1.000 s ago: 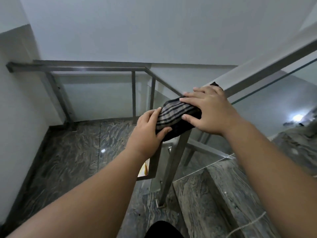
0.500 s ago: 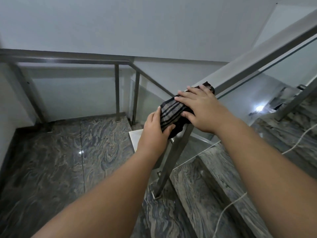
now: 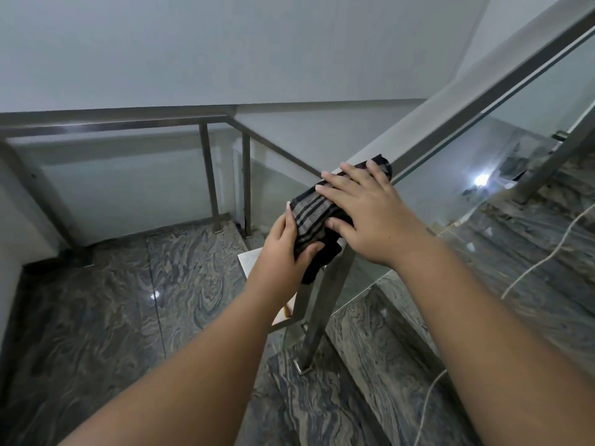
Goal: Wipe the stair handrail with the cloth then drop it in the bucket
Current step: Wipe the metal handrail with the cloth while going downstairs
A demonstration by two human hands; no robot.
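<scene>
A dark cloth point(image 3: 310, 214) with grey and black stripes is draped over the lower end of the grey metal handrail point(image 3: 476, 94), which rises to the upper right. My right hand point(image 3: 363, 214) lies flat on top of the cloth, fingers spread, pressing it onto the rail. My left hand point(image 3: 283, 249) grips the cloth's lower left end, thumb on top, at the bend above the rail post point(image 3: 322, 304). A loose black corner hangs down beside the post. No bucket is in view.
Glass panels point(image 3: 467, 175) fill the railing below the handrail. A second railing point(image 3: 112, 125) runs along the landing at the left. Dark marbled floor point(image 3: 106, 300) and steps point(image 3: 515, 268) lie below. A white cord point(image 3: 531, 268) trails over the steps at right.
The view has shifted slightly to the right and up the stairs. Both hands stay on the cloth at the rail's lower end, with the right hand a little further up the rail.
</scene>
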